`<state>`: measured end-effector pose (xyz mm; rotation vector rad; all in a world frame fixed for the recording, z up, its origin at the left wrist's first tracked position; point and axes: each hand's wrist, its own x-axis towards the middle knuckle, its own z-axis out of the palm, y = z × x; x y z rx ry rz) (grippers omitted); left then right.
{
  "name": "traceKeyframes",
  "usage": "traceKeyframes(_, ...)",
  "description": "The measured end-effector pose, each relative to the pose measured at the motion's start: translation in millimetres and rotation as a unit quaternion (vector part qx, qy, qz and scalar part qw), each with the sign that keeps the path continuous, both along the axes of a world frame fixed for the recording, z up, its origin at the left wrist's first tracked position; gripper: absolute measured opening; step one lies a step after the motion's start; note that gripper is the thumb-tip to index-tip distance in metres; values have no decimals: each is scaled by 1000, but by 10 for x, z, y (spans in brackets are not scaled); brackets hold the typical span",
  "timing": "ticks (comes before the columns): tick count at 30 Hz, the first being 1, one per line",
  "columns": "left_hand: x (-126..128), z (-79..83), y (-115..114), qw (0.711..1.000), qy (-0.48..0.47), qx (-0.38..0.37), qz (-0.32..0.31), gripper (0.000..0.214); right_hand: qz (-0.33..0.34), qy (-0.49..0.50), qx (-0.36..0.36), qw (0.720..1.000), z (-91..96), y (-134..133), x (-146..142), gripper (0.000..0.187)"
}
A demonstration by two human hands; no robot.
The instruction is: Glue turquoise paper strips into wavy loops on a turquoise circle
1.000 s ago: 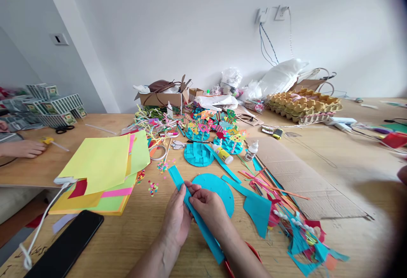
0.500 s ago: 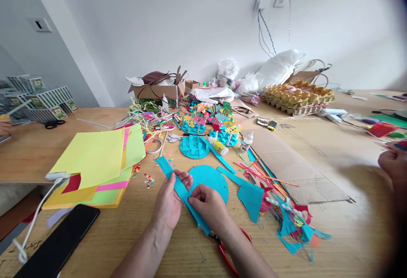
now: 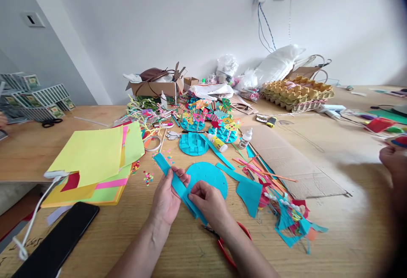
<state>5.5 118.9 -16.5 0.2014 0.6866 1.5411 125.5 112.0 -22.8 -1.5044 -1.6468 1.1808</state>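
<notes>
Gripping a blue paper strip in the left hand and pinching it lower down with the right hand, just beside a blue disc on the wooden table. Now shorter than a second ago, apparently doubled at the lower end, suggesting a fold under way.

The right hand partly hides the blue strip; the forearm, the scissors.

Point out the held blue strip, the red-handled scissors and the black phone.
Blue strip (image 3: 179, 187): head view, its exposed middle.
Red-handled scissors (image 3: 222, 249): head view, a red handle.
Black phone (image 3: 59, 242): head view, middle of its dark face.
</notes>
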Motion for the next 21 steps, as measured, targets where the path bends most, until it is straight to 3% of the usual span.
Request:
traceKeyframes(8, -39, 48, 4, 999, -44, -16, -16, 19, 37, -17, 0, 999, 43, 1, 41, 19)
traceKeyframes(17, -37, 102, -1, 999, -42, -28, -1, 22, 59, -19, 9, 998, 13, -11, 70, 13)
traceKeyframes(21, -37, 96, 4, 999, -34, -18, 3, 24, 49, -26, -4, 998, 49, -36, 70, 19)
